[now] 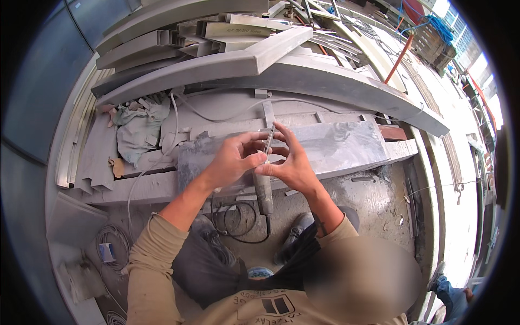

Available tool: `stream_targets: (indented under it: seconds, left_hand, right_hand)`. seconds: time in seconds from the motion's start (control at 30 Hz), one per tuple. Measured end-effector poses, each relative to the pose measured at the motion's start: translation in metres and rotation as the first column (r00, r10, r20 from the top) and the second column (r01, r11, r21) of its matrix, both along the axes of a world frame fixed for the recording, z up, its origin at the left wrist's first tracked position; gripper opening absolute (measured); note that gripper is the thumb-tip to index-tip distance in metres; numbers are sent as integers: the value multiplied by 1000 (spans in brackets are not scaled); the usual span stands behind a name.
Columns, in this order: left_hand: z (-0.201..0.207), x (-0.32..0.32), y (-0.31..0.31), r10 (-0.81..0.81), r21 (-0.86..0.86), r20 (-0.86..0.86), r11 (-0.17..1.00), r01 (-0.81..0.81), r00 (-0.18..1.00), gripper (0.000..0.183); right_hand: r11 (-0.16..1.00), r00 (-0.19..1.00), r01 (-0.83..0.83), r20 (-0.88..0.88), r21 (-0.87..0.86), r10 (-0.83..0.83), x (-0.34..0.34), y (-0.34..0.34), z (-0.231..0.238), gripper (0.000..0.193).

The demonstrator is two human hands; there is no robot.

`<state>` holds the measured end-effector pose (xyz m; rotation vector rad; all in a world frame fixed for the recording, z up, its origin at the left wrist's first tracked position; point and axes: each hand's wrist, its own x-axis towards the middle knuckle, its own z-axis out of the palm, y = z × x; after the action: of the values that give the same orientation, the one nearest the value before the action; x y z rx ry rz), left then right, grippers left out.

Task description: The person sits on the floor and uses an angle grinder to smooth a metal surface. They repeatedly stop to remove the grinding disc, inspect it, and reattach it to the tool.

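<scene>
My left hand (236, 158) and my right hand (292, 162) meet above a metal plate (346, 143). Between their fingertips is a thin, flat grey thing (270, 140), seen nearly edge-on, so its kind is unclear. The right index finger reaches its upper end; the thumbs of both hands are lower down. Just below the hands hangs or rests a corded power tool (263, 196) with a dusty cylindrical body. Its head is hidden by my fingers. A black cord (266, 230) leaves its lower end and loops near my shoes.
Long metal profiles (216, 70) are stacked across the far side. A crumpled pale cloth (140, 130) lies at left, beside a white cable (174, 119). Coiled cable (112, 246) sits lower left. An orange rod (400, 58) stands far right. Another person's leg (452, 295) shows lower right.
</scene>
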<state>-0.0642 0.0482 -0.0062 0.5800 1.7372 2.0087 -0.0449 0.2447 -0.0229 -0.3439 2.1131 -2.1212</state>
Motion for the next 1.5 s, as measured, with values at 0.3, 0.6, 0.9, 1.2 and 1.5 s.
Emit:
stream_targets:
  seconds: [0.3, 0.6, 0.9, 1.2, 1.5]
  left_hand:
    - [0, -9, 0, 23, 3, -3, 1000, -23, 1000, 64]
    - [-5, -10, 3, -3, 110, 87, 994, -6, 996, 68]
    - [-7, -12, 3, -17, 129, 94, 992, 5, 995, 64]
    - [-3, -11, 1, -52, 183, 117, 983, 30, 992, 62]
    - [-2, -13, 1, -1, 44, 50, 999, -2, 999, 53]
  right_hand:
    - [998, 996, 53, -70, 40, -50, -7, -3, 2, 118]
    - [975, 975, 146, -190, 168, -113, -3, -1, 2, 116]
    - [952, 952, 198, -277, 233, -131, -5, -1, -4, 116]
    - [962, 951, 223, -253, 157, -179, -5, -4, -3, 105]
    - [968, 965, 220, -173, 117, -198, -14, -4, -14, 109]
